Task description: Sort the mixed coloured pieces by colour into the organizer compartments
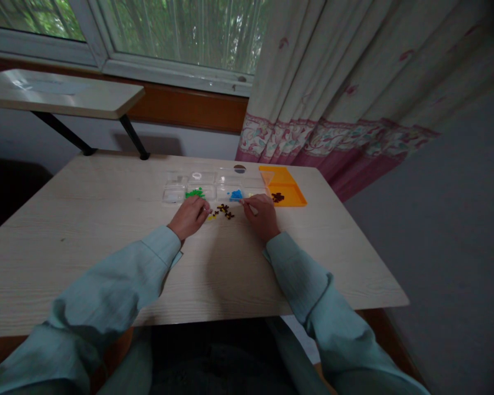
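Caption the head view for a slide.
Left hand and right hand flank small dark pieces before a clear tray holding green pieces and blue pieces, an orange tray at right.

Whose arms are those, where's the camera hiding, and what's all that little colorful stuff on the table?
There's no robot here: these are a person's own bare hands. The camera sits on their head, looking forward and down, so you see what they see. On the table is a clear tray with little compartments, holding green bits and blue bits. Dark bits lie between the left hand and the right hand. Beside the right hand is an orange tray with more dark pieces. Whether the fingertips hold anything is too small to tell.
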{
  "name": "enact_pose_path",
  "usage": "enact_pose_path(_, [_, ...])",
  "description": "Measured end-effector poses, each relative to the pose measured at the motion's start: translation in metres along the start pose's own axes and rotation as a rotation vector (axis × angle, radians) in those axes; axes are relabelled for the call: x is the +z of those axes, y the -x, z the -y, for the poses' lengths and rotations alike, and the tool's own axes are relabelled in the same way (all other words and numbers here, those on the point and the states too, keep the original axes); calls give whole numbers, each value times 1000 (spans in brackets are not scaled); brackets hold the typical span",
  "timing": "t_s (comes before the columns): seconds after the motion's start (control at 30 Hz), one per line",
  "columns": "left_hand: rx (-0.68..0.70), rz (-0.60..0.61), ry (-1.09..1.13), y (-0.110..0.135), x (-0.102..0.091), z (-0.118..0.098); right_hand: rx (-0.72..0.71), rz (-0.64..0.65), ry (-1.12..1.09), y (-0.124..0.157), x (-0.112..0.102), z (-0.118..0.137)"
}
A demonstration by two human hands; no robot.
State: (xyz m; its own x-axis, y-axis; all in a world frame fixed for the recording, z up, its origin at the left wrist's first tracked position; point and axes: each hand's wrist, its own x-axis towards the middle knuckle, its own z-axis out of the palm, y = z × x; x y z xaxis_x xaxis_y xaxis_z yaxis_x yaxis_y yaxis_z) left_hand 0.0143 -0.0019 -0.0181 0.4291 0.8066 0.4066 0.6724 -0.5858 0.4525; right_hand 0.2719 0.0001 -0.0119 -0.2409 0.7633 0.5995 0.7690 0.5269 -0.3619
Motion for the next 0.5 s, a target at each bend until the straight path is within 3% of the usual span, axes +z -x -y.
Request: enact_pose_path(0.5, [-6, 17, -71, 0, 1, -2, -4, 1, -4, -1, 0, 3])
